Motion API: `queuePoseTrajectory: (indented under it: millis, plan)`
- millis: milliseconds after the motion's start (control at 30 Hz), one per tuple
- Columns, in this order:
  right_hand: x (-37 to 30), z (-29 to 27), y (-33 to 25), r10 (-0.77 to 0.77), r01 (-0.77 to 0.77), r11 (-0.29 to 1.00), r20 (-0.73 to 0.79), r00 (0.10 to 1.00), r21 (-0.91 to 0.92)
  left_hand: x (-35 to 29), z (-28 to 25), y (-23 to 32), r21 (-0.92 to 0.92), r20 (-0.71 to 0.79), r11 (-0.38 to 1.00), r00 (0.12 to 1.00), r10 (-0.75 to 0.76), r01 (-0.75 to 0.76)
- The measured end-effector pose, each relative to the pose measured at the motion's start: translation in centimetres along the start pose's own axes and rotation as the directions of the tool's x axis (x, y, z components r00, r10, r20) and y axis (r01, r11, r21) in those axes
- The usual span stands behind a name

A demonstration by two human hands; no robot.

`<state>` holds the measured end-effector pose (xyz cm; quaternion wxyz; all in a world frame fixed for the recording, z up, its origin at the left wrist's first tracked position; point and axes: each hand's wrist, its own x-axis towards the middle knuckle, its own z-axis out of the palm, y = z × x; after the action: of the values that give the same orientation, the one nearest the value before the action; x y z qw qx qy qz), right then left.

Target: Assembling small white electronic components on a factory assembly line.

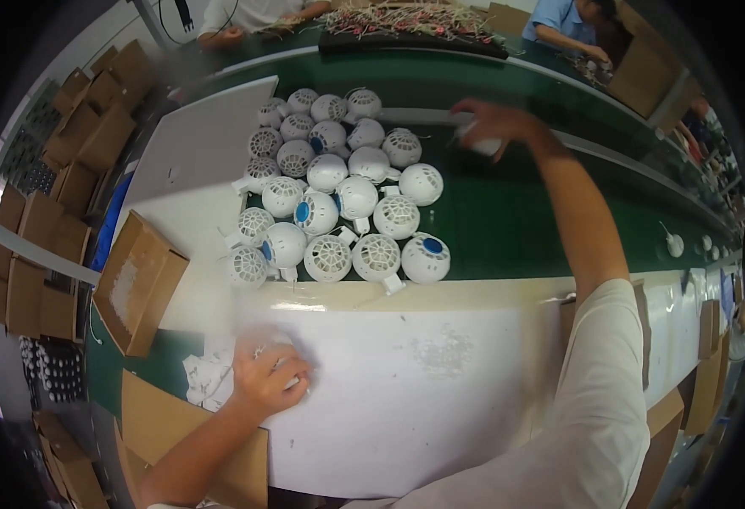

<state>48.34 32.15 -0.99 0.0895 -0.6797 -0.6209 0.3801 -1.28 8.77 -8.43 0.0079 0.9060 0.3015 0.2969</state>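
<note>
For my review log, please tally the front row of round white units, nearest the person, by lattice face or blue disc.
Lattice-faced units, first, third and fourth from left: 3
Blue-disc units, second and fifth: 2
Total: 5

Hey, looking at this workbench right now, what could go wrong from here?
The white round housings crowd together on the green belt, so bumping one might scuff or shift its neighbours. 
The right hand, blurred, is stretched over the belt at a white piece, which could slip or roll. 
The open cardboard box holds small loose bits; a knock might spill them.
</note>
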Motion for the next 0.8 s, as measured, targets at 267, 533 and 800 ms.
queuePoseTrajectory:
  millis: [267,533,800]
  plan:
    - [-6.4,10.8,-5.8,-0.394,0.362,0.789,0.044,0.918,-0.496,5.2,-0.4,0.2,0.393,0.049,0.908,0.982,-0.182,0.148]
    - [-7.3,12.9,-6.8,-0.332,0.277,0.826,-0.026,0.943,-0.491,13.5,-1.2,-3.5,0.31,0.274,0.612,0.548,-0.79,0.727]
    - [-24.2,5.3,-1.4,-0.395,0.183,0.794,-0.262,0.881,-0.58,10.5,2.1,-2.8,0.345,0.028,0.661,0.697,-0.717,0.666]
